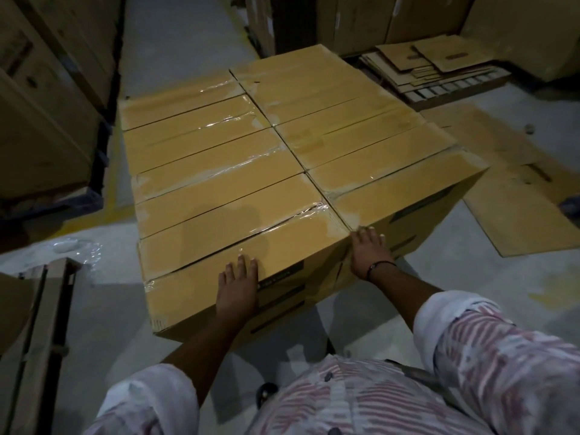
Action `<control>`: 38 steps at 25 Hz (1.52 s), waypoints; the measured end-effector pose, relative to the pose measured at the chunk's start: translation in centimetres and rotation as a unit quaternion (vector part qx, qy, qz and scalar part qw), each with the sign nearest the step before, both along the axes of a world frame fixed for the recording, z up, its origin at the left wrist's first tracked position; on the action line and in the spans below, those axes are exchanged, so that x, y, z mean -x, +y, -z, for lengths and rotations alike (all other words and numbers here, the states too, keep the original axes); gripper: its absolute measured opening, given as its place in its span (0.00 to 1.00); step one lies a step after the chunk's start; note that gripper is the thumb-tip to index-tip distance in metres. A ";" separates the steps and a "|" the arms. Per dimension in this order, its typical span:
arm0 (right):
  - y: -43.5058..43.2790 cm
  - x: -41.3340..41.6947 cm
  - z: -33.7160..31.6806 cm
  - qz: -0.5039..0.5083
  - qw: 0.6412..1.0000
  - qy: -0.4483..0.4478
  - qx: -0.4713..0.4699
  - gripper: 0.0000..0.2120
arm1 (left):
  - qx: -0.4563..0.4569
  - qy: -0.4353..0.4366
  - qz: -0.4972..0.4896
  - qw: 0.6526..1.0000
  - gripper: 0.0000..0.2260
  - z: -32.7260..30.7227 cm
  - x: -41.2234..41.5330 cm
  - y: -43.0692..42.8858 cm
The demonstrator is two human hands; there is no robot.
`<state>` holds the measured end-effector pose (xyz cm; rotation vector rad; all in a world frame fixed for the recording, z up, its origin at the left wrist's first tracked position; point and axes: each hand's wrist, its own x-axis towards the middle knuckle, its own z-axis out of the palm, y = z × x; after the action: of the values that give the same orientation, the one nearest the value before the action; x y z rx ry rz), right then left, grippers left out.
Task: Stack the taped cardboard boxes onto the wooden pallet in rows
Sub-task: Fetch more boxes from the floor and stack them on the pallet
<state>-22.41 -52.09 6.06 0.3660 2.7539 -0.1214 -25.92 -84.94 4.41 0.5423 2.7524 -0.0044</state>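
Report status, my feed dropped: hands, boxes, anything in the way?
Left hand flat on near box, right hand at its corner, both open. Boxes in two taped rows. Flattened cardboard lies right.

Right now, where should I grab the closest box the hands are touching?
Probably from the near side, one hand low at each near corner. The closest box is pressed against other boxes behind and to its right, so only its near face and left end are free. The left hand and right hand rest flat there.

A warehouse: tall carton stacks [47, 89] line a concrete floor [175, 36], with flattened cardboard [439, 67] piled beside taped boxes [251, 171].
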 end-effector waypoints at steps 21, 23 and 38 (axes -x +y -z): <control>8.7 1.2 -1.1 -0.247 0.966 -0.066 -0.044 0.34 | 0.036 -0.063 -0.016 0.997 0.30 -2.1 -0.9 20.4; 9.4 1.9 -1.1 -0.248 0.968 -0.036 -0.011 0.31 | 0.024 -0.063 -0.013 0.998 0.29 -2.4 -0.6 21.2; 28.7 9.0 -1.6 -0.056 0.998 -0.001 0.001 0.30 | -0.091 0.004 0.166 0.982 0.33 -2.6 12.7 41.8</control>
<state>-31.38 -23.34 7.63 0.2098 2.7653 -0.0962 -38.66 -43.17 6.96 1.0468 2.6504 0.1671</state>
